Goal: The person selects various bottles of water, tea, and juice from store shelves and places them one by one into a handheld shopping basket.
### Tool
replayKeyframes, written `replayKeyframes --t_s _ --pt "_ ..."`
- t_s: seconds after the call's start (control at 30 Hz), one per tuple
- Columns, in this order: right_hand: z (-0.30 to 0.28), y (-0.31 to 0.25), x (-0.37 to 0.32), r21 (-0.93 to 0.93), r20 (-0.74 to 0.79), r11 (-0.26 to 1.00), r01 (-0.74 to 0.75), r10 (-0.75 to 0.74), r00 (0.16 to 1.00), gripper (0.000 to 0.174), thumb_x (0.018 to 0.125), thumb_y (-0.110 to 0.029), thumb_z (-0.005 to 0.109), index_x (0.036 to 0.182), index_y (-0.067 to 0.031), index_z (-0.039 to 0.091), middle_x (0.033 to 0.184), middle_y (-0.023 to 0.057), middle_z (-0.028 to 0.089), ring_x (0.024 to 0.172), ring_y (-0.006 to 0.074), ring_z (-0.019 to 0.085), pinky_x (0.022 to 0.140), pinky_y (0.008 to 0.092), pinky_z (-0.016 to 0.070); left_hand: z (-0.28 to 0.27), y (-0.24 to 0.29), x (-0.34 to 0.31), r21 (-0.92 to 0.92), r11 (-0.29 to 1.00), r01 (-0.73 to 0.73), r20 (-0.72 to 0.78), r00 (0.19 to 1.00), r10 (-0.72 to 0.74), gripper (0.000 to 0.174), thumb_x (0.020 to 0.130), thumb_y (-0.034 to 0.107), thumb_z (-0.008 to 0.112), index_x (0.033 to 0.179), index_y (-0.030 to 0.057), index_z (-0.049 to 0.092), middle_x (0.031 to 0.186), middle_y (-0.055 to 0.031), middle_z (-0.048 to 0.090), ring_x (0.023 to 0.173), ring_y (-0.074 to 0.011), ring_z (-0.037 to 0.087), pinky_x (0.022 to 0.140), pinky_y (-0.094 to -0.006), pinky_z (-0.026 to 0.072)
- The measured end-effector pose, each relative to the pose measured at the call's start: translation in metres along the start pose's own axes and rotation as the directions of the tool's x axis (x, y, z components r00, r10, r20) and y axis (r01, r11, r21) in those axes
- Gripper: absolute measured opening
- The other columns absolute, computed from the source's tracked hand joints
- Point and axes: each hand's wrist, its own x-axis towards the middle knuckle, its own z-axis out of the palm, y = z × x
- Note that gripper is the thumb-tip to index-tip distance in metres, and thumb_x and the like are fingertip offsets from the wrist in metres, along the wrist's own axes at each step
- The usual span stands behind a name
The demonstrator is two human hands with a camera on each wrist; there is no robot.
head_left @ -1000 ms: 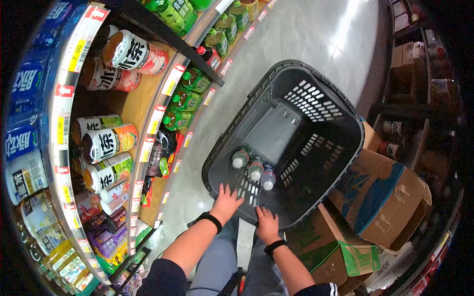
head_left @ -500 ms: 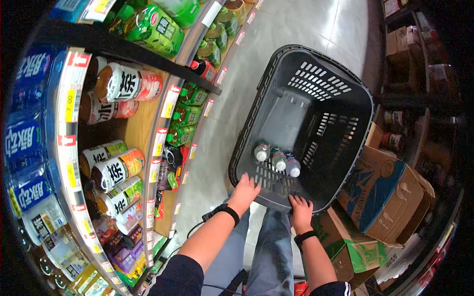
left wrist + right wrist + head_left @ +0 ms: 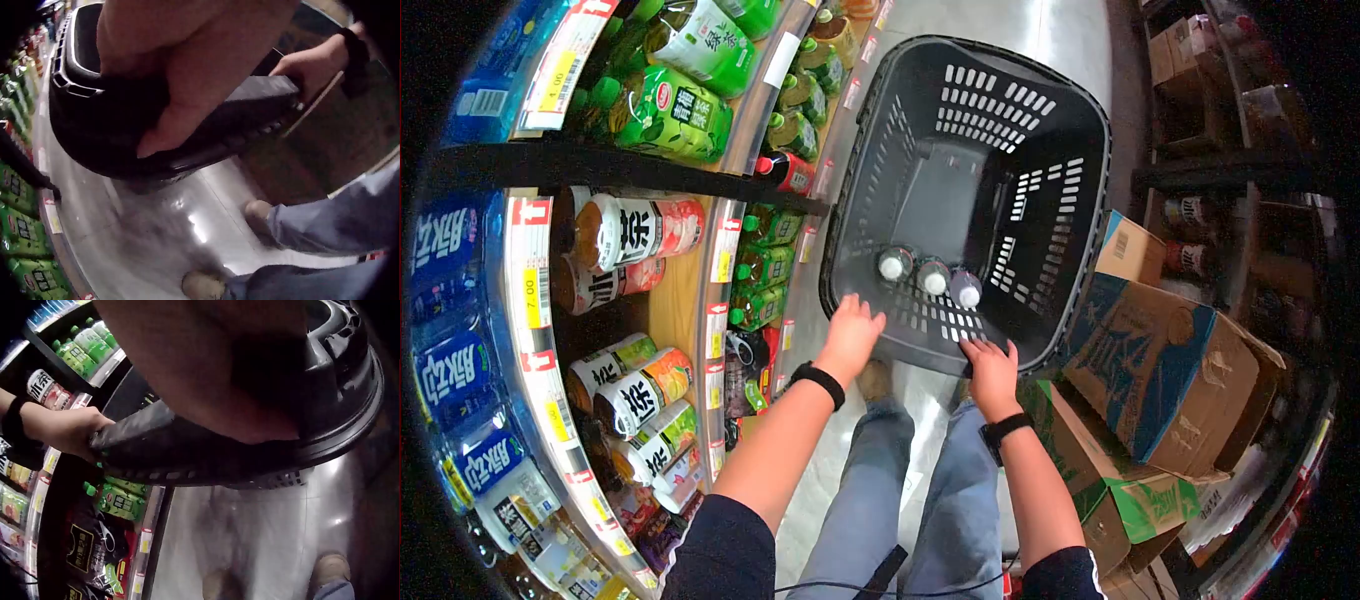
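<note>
Both my hands hold the near rim of a large black plastic shopping basket (image 3: pixel 935 205) in the head view. The left hand (image 3: pixel 852 335) grips near its left corner, fingers over the edge and thumb on the outer side, as the left wrist view shows. Further right on the same rim, the right hand (image 3: pixel 992 375) has its fingers hooked over the edge. Three clear bottles with white caps (image 3: pixel 934 281) stand inside, in a row by the near wall. In the right wrist view the outer wall of the basket (image 3: pixel 219 464) shows under the hand.
At left, shelves carry iced tea bottles (image 3: pixel 640 235), green tea bottles (image 3: pixel 675 112) and blue-wrapped drink packs (image 3: pixel 455 370), with price strips (image 3: pixel 540 300) along the edges. Cardboard boxes (image 3: pixel 1145 345) are piled close to the basket's right side. Grey floor (image 3: pixel 1025 25) runs ahead.
The basket now sits higher in the head view, with more of the legs showing below it. The shelves have slid downward in view. Both hands keep their hold on the rim.
</note>
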Motion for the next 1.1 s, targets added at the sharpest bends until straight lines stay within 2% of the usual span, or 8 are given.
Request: replayKeyframes --t_s 0.2,0.3,0.6,0.77,0.8,0.87,0.97,1.1 --pt "-0.007 -0.019 0.047 0.026 -0.040 0.998 -0.059 0.059 0.997 0.038 0.072 0.000 0.050 0.106 -0.0147 0.059 0.096 0.0057 0.062 0.093 0.0225 0.057 0.099 0.0519 0.0255 -0.013 -0.040 0.031 -0.082 0.995 0.064 -0.251 0.964 -0.083 0.014 0.074 0.011 0.052 0.083 0.0075 0.060 0.091 -0.0151 0.060 0.108 -0.0322 0.049 0.102 -0.0411 0.0288" --pt "-0.011 -0.018 0.061 0.028 -0.031 0.998 -0.062 0.063 0.998 0.038 0.073 -0.001 0.049 0.107 -0.0157 0.060 0.096 0.0054 0.063 0.093 0.0217 0.058 0.100 0.0518 0.0244 -0.027 -0.049 0.043 -0.103 0.991 0.091 -0.067 0.993 -0.098 0.028 0.074 0.008 0.050 0.099 0.0109 0.061 0.109 -0.0135 0.059 0.112 -0.0335 0.046 0.101 -0.0411 0.0306" --pt "-0.040 0.003 0.100 -0.016 -0.055 1.000 0.000 -0.001 0.999 0.029 0.076 -0.006 0.049 0.099 -0.0162 0.063 0.093 0.0035 0.064 0.090 0.0212 0.059 0.102 0.0482 0.0244 -0.038 -0.050 0.066 -0.234 0.967 0.102 -0.154 0.978 -0.141 0.026 0.073 0.008 0.051 0.097 0.0095 0.062 0.105 -0.0121 0.057 0.104 -0.0317 0.048 0.100 -0.0443 0.0302" --pt "-0.049 -0.001 0.116 -0.087 0.062 0.996 -0.007 0.013 0.998 0.036 0.077 -0.005 0.049 0.109 -0.0180 0.057 0.094 0.0031 0.062 0.091 0.0207 0.058 0.101 0.0478 0.0265 -0.047 -0.067 0.079 -0.286 0.954 0.090 -0.150 0.979 -0.138 0.025 0.074 0.007 0.050 0.095 0.0101 0.062 0.105 -0.0118 0.056 0.103 -0.0307 0.047 0.101 -0.0460 0.0278" --pt "-0.053 -0.002 0.119 -0.106 0.094 0.994 0.003 0.007 0.996 0.038 0.076 -0.005 0.050 0.111 -0.0181 0.056 0.094 0.0032 0.061 0.093 0.0203 0.057 0.100 0.0478 0.0270 -0.052 -0.071 0.083 -0.276 0.953 0.126 0.044 0.992 -0.118 0.032 0.074 0.008 0.050 0.105 0.0120 0.059 0.120 -0.0151 0.049 0.113 -0.0344 0.042 0.103 -0.0469 0.0255" --pt "-0.054 0.005 0.117 0.020 0.072 0.998 0.060 -0.062 0.996 0.040 0.074 -0.003 0.052 0.112 -0.0120 0.054 0.101 0.0091 0.058 0.096 0.0259 0.055 0.097 0.0431 0.0320 -0.058 -0.067 0.080 -0.201 0.972 0.123 -0.084 0.986 -0.142 0.041 0.074 0.008 0.050 0.115 0.0139 0.053 0.131 -0.0169 0.038 0.121 -0.0375 0.033 0.104 -0.0475 0.0237" --pt "-0.122 -0.008 0.117 0.208 0.141 0.963 0.173 -0.204 0.969 0.049 0.068 0.000 0.055 0.116 -0.0044 0.049 0.108 0.0170 0.054 0.099 0.0332 0.051 0.088 0.0387 0.0398 -0.120 -0.055 0.068 -0.181 0.976 0.122 -0.120 0.982 -0.145 0.058 0.073 0.007 0.051 0.129 0.0173 0.039 0.144 -0.0181 0.016 0.131 -0.0423 0.015 0.106 -0.0496 0.0203" --pt "-0.248 -0.046 0.097 0.320 -0.026 0.876 0.360 -0.372 0.928 0.049 0.065 -0.005 0.062 0.113 -0.0009 0.049 0.095 0.0187 0.058 0.085 0.0349 0.056 0.075 0.0413 0.0461 -0.270 -0.027 0.001 -0.532 0.834 0.145 -0.202 0.935 -0.291 0.060 0.074 0.000 0.048 0.132 0.0151 0.036 0.141 -0.0205 0.019 0.128 -0.0396 0.026 0.104 -0.0479 0.0258"
